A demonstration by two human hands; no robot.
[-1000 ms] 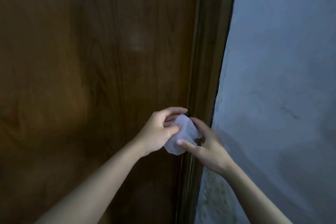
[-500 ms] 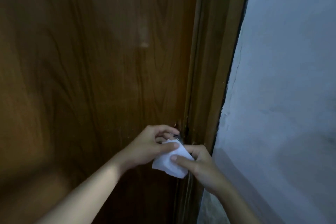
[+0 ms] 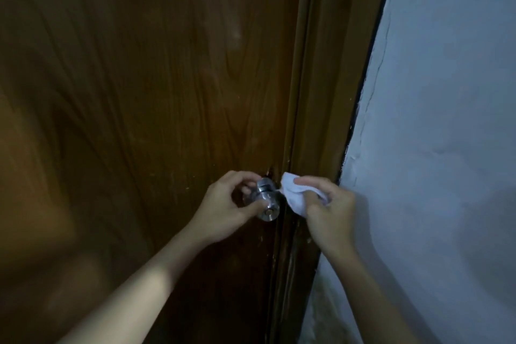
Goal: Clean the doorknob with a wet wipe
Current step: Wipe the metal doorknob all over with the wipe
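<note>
Polished metal, that is what my left hand [image 3: 223, 205] is clasped around: the doorknob [image 3: 265, 202], a rounded silver one with a small keyhole button on its face, standing out from the brown wooden door [image 3: 139, 120] close to its right edge. My fingers curl over the top of the knob and my thumb presses under its front rim. Just right of the knob, my right hand [image 3: 329, 212] pinches the wet wipe [image 3: 293, 195], a bunched white wad whose loose upper corner touches or nearly touches the knob's neck.

I judge the wipe to be light, limp and damp, so it will fold wherever I press it; holding it bunched between thumb and fingers gives me a firm pad. The knob looks hard, smooth and probably slick once wet, and it may turn under pressure, so steadying it with my left hand makes sense.

Room is tight to the right of the knob: the door frame [image 3: 321, 92] runs just beside it, with the pale wall [image 3: 446, 120] beyond. To the left of the knob, the door face lies open and flat.
</note>
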